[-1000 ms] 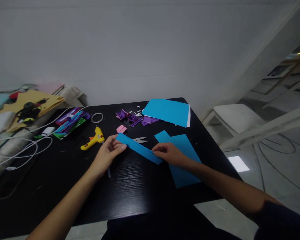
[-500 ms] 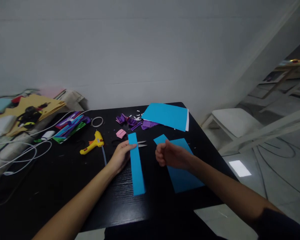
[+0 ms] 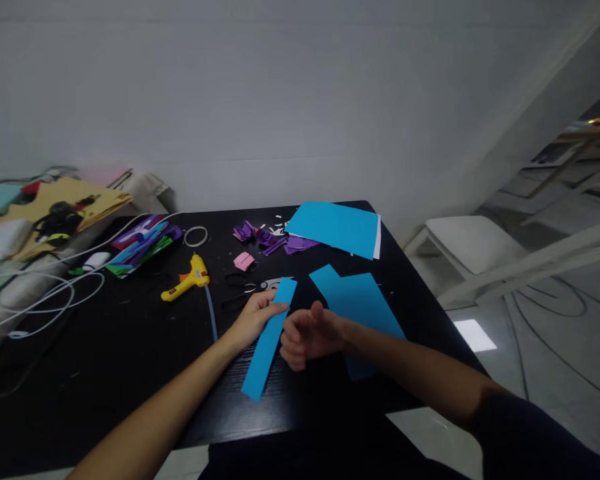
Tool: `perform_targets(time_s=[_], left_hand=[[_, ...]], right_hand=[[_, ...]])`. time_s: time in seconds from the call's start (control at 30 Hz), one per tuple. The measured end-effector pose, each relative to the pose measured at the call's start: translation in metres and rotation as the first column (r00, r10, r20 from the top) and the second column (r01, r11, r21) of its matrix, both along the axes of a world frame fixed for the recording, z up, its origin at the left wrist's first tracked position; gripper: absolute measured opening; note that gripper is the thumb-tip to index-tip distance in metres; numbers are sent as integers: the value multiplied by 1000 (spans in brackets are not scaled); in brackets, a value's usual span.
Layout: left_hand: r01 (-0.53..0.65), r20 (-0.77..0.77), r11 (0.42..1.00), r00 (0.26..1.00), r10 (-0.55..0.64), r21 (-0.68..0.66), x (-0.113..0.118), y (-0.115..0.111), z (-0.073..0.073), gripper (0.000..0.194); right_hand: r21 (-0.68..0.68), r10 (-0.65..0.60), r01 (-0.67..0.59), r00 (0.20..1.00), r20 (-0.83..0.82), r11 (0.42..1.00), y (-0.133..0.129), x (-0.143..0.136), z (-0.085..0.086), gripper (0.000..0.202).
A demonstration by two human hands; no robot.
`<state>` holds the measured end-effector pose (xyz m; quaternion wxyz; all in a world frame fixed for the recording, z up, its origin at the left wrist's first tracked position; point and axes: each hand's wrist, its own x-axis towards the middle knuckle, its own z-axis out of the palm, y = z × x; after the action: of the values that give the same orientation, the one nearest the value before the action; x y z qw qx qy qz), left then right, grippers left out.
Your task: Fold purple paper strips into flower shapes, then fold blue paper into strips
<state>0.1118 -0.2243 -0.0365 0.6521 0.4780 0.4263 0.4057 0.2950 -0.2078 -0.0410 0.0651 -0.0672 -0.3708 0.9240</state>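
My left hand (image 3: 257, 317) pinches a folded blue paper strip (image 3: 267, 353) near its upper end, thumb on top. The strip slants, its lower end toward the table's front edge. Just to the right of it is my right hand (image 3: 310, 335), fingers loosely curled and thumb raised apart from them, with nothing seen in it. Beneath my right forearm lie blue paper pieces (image 3: 365, 300). Scissors (image 3: 270, 284) with black handles rest on the table just beyond my left hand, partly hidden by it and the strip.
On the black table (image 3: 130, 373) lie a yellow glue gun (image 3: 187, 279), a pink folded paper (image 3: 243, 261), purple paper pieces (image 3: 265, 237), a tape ring (image 3: 195, 236) and blue sheets (image 3: 333, 227). Colored strips (image 3: 145, 243) and white cables (image 3: 55, 303) are left. A white chair (image 3: 473, 243) stands right.
The strip has turned from nearly upright to slanting, its lower end swinging left. My right hand has moved left and nearer, close to the strip. The view has shifted slightly.
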Motion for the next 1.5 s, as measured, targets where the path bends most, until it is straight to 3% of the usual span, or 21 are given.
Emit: perform_targets(time_s=[0.17,0.4,0.5,0.63,0.7,0.83,1.17,1.5], left_hand=[[11,-21,1000,1000,-11,8,-1,0,0,29],[32,-72,999,997,-30,35,-3,0,1,31],[40,-81,997,996,-34,64,-4,0,1,30],[33,-87,998,996,-29,53,-4,1,-1,31],[26,-82,999,996,-22,40,-4,1,-2,32],[16,-89,1000,996,-15,17,-4,1,-1,32],[14,-93,1000,996,-14,-7,-5,2,1,31],[5,-98,1000,995,-3,24,-4,2,1,33]], right_hand=[[-102,-41,53,993,109,993,0,-1,-11,66],[-136,1,-8,999,-52,991,0,-2,-10,75],[-150,10,-14,1000,-26,989,0,-2,-6,74],[-169,-4,10,999,33,986,0,-2,-5,54],[-159,-25,23,1000,-11,987,-1,-3,-7,41],[-96,-31,19,992,-119,995,-1,-6,-15,37],[83,6,5,992,-126,997,-2,-9,-21,33],[-5,7,-7,1000,-7,1000,-1,-8,-14,32]])
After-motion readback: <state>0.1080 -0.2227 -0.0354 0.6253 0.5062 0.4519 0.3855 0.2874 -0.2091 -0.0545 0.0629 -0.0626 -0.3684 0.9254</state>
